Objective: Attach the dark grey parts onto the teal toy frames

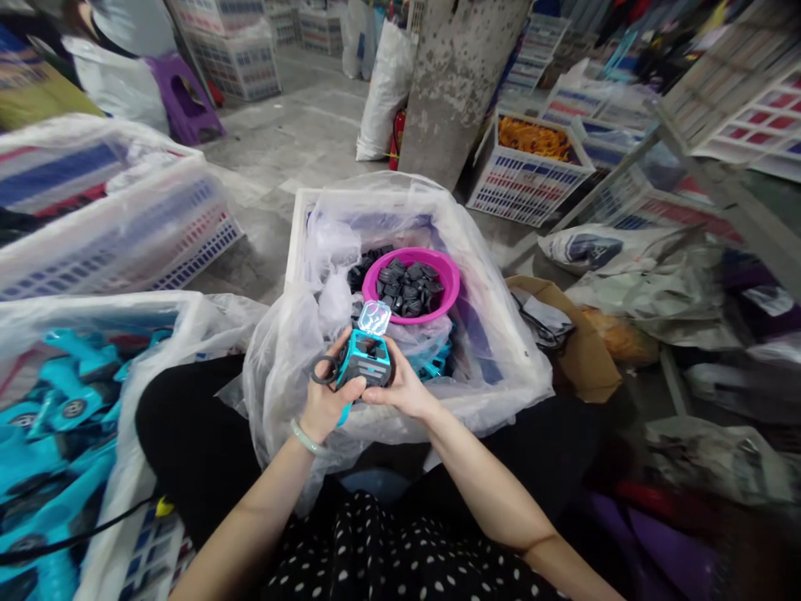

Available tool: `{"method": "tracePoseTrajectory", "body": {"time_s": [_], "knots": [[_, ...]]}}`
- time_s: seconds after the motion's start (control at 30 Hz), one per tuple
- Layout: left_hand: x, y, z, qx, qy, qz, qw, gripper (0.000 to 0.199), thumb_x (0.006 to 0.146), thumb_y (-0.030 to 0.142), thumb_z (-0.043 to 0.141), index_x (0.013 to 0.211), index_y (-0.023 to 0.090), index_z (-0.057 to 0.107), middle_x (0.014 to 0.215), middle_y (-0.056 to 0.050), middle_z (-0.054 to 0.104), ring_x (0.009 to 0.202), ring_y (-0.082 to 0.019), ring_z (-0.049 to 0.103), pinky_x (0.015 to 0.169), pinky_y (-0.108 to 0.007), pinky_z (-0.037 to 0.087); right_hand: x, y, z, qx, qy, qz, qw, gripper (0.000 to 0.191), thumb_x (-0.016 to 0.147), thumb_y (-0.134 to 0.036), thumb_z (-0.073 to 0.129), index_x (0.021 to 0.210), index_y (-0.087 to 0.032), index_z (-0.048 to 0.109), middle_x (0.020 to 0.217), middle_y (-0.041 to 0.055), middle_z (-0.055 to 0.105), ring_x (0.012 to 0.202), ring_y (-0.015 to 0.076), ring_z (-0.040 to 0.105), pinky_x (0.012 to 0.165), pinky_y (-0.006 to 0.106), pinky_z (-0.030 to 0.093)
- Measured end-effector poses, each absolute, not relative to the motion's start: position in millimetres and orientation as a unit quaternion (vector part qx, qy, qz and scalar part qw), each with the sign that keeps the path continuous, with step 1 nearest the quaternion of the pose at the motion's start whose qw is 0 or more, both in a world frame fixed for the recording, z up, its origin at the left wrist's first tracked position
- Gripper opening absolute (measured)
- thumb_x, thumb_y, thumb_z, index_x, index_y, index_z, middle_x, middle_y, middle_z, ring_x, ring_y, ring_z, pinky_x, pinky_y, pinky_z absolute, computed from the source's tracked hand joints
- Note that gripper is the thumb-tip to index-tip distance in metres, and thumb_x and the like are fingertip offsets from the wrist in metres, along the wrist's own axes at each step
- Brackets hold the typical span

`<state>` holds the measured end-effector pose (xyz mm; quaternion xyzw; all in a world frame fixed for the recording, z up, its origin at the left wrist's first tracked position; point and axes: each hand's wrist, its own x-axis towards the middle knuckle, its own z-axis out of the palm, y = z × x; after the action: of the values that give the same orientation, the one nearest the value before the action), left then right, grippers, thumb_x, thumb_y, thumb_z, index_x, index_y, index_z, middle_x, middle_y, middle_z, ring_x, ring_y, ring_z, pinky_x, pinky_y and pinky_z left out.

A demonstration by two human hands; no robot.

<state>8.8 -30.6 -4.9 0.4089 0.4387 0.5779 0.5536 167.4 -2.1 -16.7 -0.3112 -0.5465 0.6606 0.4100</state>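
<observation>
Right now both hands hold one small turquoise-and-black part [370,367] above the near edge of a white crate [522,351] that stands just in front of the person. The left hand [326,392] closes around the left side of the part and the right hand [406,386] grips its right side, with both thumbs on the near side. A shiny, see-through flap [375,317] stands up at the far edge of the part, and a dark ring [323,370] shows at its left, by the left fingers. A pale bracelet [308,440] circles the left wrist.

Inside the crate, which is draped with clear plastic [275,401], a pink bowl [451,288] sits just beyond the right hand, heaped with black pieces [410,288]. More dark pieces lie to the left of the bowl, and turquoise parts [435,363] show on its near side.

To the near left, another plastic-lined crate [191,310] holds turquoise toy pieces [75,405], some with black wheels. On the right lies an open cardboard box [581,355] with something grey and white in it. Farther off, right of a worn pillar [463,83], a crate [526,184] contains orange pieces [535,139]; a purple stool [181,96] stands far left.
</observation>
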Motion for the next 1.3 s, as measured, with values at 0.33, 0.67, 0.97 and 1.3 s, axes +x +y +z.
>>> {"method": "tracePoseTrajectory", "body": {"time_s": [0.33,0.67,0.97,1.3], "knots": [[-10.1,-28.6,-1.9,0.393,0.428,0.497,0.644,0.062,0.083,0.055,0.076,0.136,0.026,0.064,0.142,-0.008,0.064,0.134,-0.030,0.057,0.113,-0.041,0.048,189.6,9.7,-4.3,-0.276,-0.796,0.301,0.448,0.069,0.081,-0.038,0.081,0.141,-0.025,0.050,0.142,0.0146,0.061,0.136,0.0305,0.058,0.117,0.049,0.046],[-10.1,-3.3,12.8,0.469,0.460,0.561,0.504,0.036,0.081,0.047,0.080,0.105,0.021,0.076,0.105,-0.007,0.075,0.099,-0.022,0.070,0.089,-0.032,0.057,189.0,4.7,-6.8,-0.249,-0.697,0.455,0.495,0.073,0.078,-0.048,0.083,0.137,-0.020,0.050,0.140,0.0177,0.063,0.131,0.0297,0.063,0.111,0.045,0.052],[6.3,-13.1,10.0,0.563,0.529,0.466,0.431,0.047,0.098,0.050,0.056,0.130,0.019,0.071,0.140,-0.011,0.067,0.134,-0.029,0.059,0.121,-0.043,0.040,206.0,26.7,-5.6,-0.279,-0.840,0.185,0.427,0.068,0.090,-0.041,0.074,0.148,-0.020,0.045,0.145,0.0188,0.059,0.140,0.0305,0.055,0.116,0.051,0.048],[3.5,0.3,-26.4,0.431,0.471,0.529,0.560,0.072,0.077,0.055,0.082,0.138,0.023,0.062,0.149,-0.010,0.059,0.140,-0.031,0.052,0.120,-0.042,0.039,188.0,42.0,-7.9,-0.272,-0.905,0.154,0.288,0.063,0.099,-0.033,0.062,0.154,-0.011,0.040,0.153,0.0218,0.051,0.149,0.0295,0.044,0.125,0.049,0.037]]}}
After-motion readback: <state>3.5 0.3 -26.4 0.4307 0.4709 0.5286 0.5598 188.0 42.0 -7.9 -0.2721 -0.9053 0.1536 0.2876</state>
